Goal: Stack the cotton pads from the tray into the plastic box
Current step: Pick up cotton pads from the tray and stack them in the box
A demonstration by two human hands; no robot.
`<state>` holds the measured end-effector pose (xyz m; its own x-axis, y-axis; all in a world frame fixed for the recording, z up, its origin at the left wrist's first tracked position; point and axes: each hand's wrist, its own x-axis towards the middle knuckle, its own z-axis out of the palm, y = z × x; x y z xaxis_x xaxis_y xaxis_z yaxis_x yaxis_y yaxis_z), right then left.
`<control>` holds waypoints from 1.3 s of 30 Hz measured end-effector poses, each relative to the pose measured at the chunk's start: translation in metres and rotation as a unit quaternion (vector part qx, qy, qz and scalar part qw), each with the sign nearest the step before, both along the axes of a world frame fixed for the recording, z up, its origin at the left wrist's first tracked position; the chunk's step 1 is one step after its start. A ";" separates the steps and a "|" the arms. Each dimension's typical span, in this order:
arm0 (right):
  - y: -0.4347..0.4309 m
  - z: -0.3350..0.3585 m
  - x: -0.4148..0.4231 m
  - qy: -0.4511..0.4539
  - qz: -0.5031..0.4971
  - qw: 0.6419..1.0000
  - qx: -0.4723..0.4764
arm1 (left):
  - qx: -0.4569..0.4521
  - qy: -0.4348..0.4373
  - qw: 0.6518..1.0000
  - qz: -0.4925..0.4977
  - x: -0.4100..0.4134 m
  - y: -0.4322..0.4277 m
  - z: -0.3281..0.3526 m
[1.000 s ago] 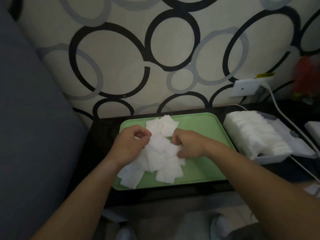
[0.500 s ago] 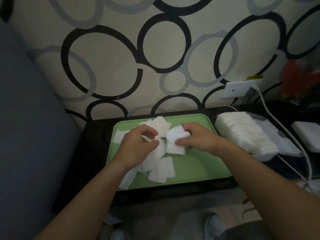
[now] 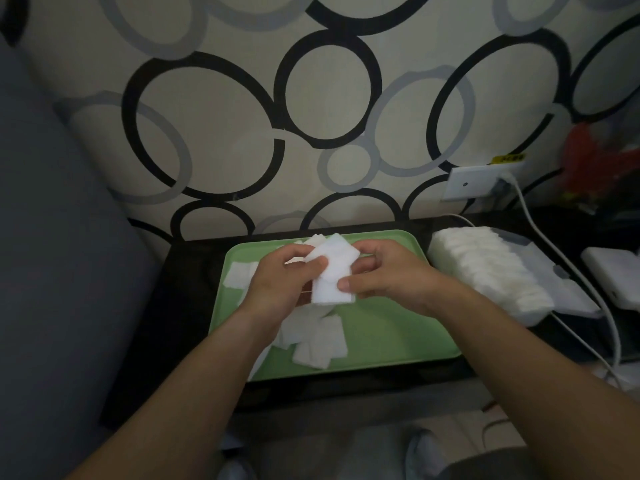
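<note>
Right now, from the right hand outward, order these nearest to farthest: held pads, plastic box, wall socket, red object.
1. Held pads, gripped by the right hand itself.
2. Plastic box, right of the tray.
3. Wall socket, behind on the wall.
4. Red object, far right.

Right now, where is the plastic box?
In the head view the box stands at the right, on the dark table just right of the tray, below the wall socket; it holds a row of pads.

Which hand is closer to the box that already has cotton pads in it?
Right. The right hand is over the tray, on the side toward the box; the left hand is further left, beyond the held pads.
</note>
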<state>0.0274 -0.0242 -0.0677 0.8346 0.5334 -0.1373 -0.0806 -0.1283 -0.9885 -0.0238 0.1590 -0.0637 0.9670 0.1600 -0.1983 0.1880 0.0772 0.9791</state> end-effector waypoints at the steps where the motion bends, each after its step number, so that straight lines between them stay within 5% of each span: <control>1: 0.000 -0.001 0.000 0.008 0.010 1.000 0.001 | -0.004 0.005 1.000 0.005 0.001 0.001 -0.001; 11: 0.000 -0.002 0.001 0.016 -0.025 0.999 -0.027 | -0.051 0.015 0.997 0.060 0.003 0.016 0.002; 17: 0.006 -0.005 0.003 0.056 -0.078 0.995 0.008 | -0.129 0.005 0.992 0.011 -0.001 0.010 0.004; 39: 0.014 0.004 -0.001 0.114 -0.048 0.988 0.091 | 0.006 0.008 1.000 0.020 -0.002 -0.004 -0.003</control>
